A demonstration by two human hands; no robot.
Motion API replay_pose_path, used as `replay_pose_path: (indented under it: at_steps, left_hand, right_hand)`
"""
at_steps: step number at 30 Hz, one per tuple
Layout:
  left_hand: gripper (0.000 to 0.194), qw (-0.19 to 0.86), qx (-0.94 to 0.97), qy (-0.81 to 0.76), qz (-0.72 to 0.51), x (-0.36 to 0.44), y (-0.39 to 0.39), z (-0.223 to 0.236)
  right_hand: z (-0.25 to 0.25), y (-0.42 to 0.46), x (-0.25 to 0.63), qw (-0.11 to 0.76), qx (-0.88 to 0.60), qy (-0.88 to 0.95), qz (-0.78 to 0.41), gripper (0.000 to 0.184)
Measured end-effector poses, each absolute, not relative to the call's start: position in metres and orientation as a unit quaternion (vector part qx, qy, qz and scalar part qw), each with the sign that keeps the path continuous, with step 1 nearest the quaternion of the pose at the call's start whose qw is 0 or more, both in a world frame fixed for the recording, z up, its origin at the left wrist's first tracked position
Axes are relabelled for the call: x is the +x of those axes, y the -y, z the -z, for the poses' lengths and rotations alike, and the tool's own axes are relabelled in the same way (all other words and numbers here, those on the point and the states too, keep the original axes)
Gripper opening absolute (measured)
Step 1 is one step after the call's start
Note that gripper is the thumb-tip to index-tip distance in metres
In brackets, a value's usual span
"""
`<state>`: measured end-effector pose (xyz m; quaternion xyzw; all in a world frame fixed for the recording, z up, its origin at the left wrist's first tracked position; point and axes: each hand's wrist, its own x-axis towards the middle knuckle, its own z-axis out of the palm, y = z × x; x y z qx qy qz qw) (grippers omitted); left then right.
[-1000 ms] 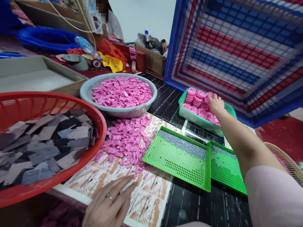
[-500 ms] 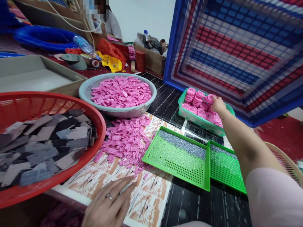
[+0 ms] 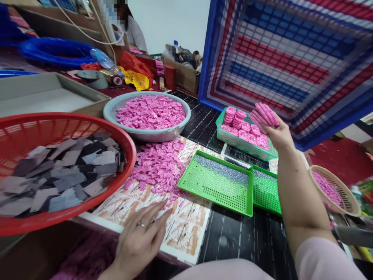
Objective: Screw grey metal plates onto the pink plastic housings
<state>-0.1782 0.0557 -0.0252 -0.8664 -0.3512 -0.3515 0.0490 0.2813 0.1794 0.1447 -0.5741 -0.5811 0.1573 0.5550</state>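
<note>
My right hand (image 3: 278, 134) is raised above the right end of a teal basket (image 3: 247, 147), closed around a stack of round pink plastic pieces (image 3: 264, 115). More stacks of these round pieces (image 3: 245, 127) sit in rows inside that basket. My left hand (image 3: 142, 235), with a ring on one finger, lies palm down at the table's front edge, fingers stretched and apart, holding nothing. Just beyond its fingertips spreads a loose pile of small pink plastic pieces (image 3: 160, 163). To the right of the pile rests a green perforated tray (image 3: 215, 190) with small grey metal parts (image 3: 221, 170) along its far side.
A red basket (image 3: 128, 136) of grey and black flat pieces stands left. Behind the pile is a pale blue basin (image 3: 186, 116) of pink pieces. A second green tray (image 3: 265, 194) adjoins the first. A large striped crate (image 3: 204, 89) leans at back right. A beige basket (image 3: 354, 202) stands right.
My right hand has lifted a stack of round pink pieces up out of the teal basket. My left hand stays at the table edge. The view has shifted slightly to the right.
</note>
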Motion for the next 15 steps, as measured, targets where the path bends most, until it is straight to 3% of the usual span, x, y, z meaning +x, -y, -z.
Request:
replay_pose_path:
  at_steps: [5, 11, 15]
  left_hand:
    - [0.033, 0.025, -0.86, 0.356, 0.364, -0.171, -0.055, 0.014]
    - [0.035, -0.068, -0.853, 0.361, 0.37, -0.159, -0.037, -0.014]
    - [0.059, -0.191, -0.896, 0.271, 0.296, -0.135, -0.021, -0.037]
  right_hand:
    - [-0.136, -0.089, 0.206, 0.52, -0.496, 0.626, -0.303, 0.064]
    - [-0.108, 0.008, 0.178, 0.336, -0.488, 0.712, -0.377, 0.064]
    - [-0.083, 0.048, 0.178, 0.262, -0.443, 0.789, -0.334, 0.06]
